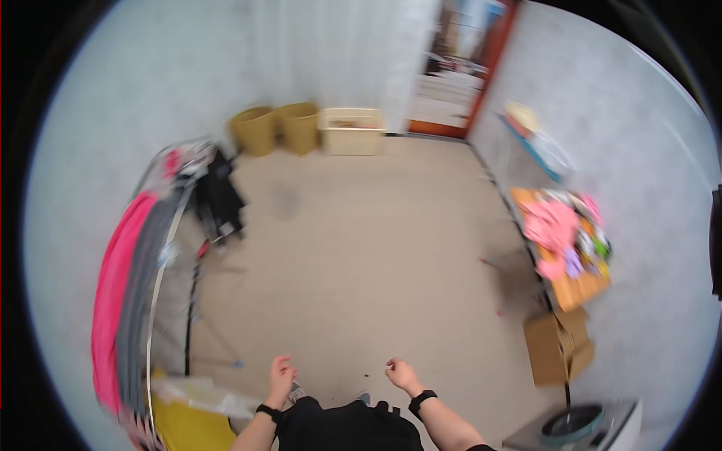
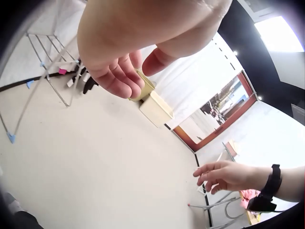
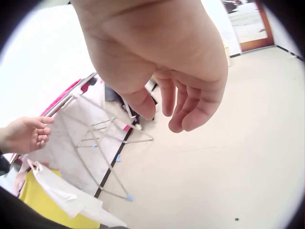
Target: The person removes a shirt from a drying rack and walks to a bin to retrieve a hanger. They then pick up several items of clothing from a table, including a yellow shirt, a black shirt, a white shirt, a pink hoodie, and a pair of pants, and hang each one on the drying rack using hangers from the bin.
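Note:
Both hands hang in front of the body with nothing in them. My left hand (image 1: 280, 378) is at lower middle in the head view, its fingers loosely curled in the left wrist view. To its left stands a drying rack (image 1: 159, 289) hung with a pink cloth (image 1: 124, 293), a grey cloth (image 1: 143, 289) and black garments (image 1: 218, 195). My right hand (image 1: 404, 374) is level with it on the right, fingers loosely bent in the right wrist view. Bare floor lies beneath both hands.
A wooden table (image 1: 575, 292) on the right bears a heap of clothes (image 1: 556, 225), with an open cardboard box (image 1: 545, 349) nearer. Two tan baskets (image 1: 256, 135) and a cream bin (image 1: 352, 143) line the back wall beside a door (image 1: 447, 128). A yellow thing (image 1: 192, 428) sits lower left.

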`<action>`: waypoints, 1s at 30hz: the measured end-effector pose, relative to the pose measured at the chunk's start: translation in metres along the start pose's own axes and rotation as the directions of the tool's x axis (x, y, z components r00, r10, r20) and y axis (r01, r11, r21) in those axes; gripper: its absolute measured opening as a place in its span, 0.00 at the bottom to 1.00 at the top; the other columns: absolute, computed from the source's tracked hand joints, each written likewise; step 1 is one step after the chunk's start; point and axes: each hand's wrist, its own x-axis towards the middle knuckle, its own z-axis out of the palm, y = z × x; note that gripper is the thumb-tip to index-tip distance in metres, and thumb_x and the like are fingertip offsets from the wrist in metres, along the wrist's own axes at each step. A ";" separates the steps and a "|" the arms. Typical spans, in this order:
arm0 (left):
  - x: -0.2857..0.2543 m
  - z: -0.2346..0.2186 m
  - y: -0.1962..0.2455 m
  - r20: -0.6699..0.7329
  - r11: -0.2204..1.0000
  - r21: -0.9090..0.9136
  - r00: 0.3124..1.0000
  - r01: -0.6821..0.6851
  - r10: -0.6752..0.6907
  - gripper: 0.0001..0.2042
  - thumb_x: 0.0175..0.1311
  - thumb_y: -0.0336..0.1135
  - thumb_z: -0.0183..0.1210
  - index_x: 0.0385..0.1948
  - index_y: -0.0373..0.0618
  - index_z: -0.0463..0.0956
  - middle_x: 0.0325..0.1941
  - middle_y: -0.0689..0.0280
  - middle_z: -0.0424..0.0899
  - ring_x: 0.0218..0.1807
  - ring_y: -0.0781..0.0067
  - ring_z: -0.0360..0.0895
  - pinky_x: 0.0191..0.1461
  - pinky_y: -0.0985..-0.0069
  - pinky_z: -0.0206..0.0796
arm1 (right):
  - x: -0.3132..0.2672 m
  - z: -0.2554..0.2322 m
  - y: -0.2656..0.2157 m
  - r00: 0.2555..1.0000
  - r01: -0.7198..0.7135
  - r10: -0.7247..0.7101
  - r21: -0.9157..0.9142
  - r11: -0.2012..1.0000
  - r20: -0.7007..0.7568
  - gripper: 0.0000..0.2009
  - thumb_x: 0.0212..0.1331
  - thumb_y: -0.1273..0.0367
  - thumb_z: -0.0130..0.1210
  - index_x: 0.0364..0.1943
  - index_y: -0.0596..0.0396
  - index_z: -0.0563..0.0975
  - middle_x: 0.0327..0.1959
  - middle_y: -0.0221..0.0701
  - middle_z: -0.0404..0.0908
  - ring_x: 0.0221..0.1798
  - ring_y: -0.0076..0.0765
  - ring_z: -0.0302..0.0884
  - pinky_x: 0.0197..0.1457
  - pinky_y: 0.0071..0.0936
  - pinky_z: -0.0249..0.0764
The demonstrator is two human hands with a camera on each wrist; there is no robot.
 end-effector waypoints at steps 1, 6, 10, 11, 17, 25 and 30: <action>0.009 0.020 0.012 0.027 0.999 0.033 0.999 0.030 -0.031 0.16 0.60 0.20 0.47 0.49 0.44 0.68 0.27 0.67 0.76 0.28 0.79 0.75 0.32 0.81 0.69 | -0.013 -0.012 0.024 0.994 -0.070 0.073 0.046 0.997 -0.078 0.16 0.50 0.65 0.56 0.45 0.55 0.79 0.37 0.42 0.83 0.44 0.47 0.81 0.49 0.39 0.77; 0.077 0.095 0.001 0.222 0.960 0.278 0.975 -0.035 -0.029 0.13 0.59 0.19 0.47 0.45 0.41 0.70 0.25 0.66 0.76 0.26 0.77 0.75 0.30 0.79 0.69 | -0.036 -0.032 0.113 0.926 -0.260 0.314 0.251 0.933 -0.210 0.18 0.50 0.63 0.57 0.45 0.55 0.79 0.45 0.43 0.80 0.51 0.47 0.77 0.55 0.38 0.73; 0.124 0.141 -0.007 0.262 0.778 0.627 0.953 -0.047 -0.154 0.10 0.58 0.23 0.50 0.41 0.40 0.73 0.23 0.64 0.79 0.28 0.75 0.79 0.31 0.76 0.71 | -0.045 -0.056 0.154 0.858 -0.327 0.442 0.385 0.863 -0.262 0.18 0.50 0.63 0.58 0.45 0.55 0.79 0.46 0.44 0.78 0.52 0.48 0.75 0.56 0.38 0.72; 0.147 0.142 -0.029 0.290 0.713 0.697 0.940 -0.078 -0.181 0.10 0.57 0.25 0.51 0.41 0.40 0.73 0.24 0.62 0.81 0.28 0.74 0.80 0.32 0.75 0.72 | -0.043 -0.065 0.163 0.833 -0.344 0.473 0.402 0.849 -0.286 0.18 0.50 0.63 0.58 0.45 0.55 0.79 0.47 0.45 0.78 0.52 0.48 0.75 0.57 0.38 0.72; 0.226 0.251 -0.045 0.294 0.572 0.813 0.775 0.105 -0.560 0.13 0.57 0.31 0.53 0.43 0.37 0.74 0.28 0.60 0.84 0.29 0.70 0.82 0.33 0.72 0.73 | 0.013 -0.153 0.234 0.655 -0.445 0.645 0.488 0.751 -0.394 0.19 0.46 0.64 0.62 0.44 0.55 0.79 0.45 0.46 0.78 0.53 0.49 0.74 0.58 0.39 0.71; 0.323 0.425 0.050 0.460 0.794 0.600 0.771 0.095 -0.440 0.13 0.62 0.32 0.48 0.45 0.39 0.75 0.31 0.62 0.82 0.31 0.73 0.79 0.35 0.75 0.72 | 0.170 -0.230 0.402 0.660 -0.466 0.607 0.393 0.793 -0.442 0.16 0.49 0.74 0.56 0.44 0.63 0.72 0.29 0.38 0.76 0.18 0.33 0.76 0.17 0.31 0.72; 0.383 0.472 0.094 0.396 0.816 0.574 0.848 0.073 -0.354 0.13 0.62 0.32 0.48 0.45 0.38 0.75 0.31 0.62 0.82 0.33 0.73 0.79 0.38 0.74 0.72 | 0.284 -0.288 0.413 0.663 -0.440 0.622 0.454 0.774 -0.418 0.16 0.50 0.75 0.55 0.45 0.61 0.70 0.27 0.36 0.76 0.19 0.33 0.76 0.17 0.31 0.72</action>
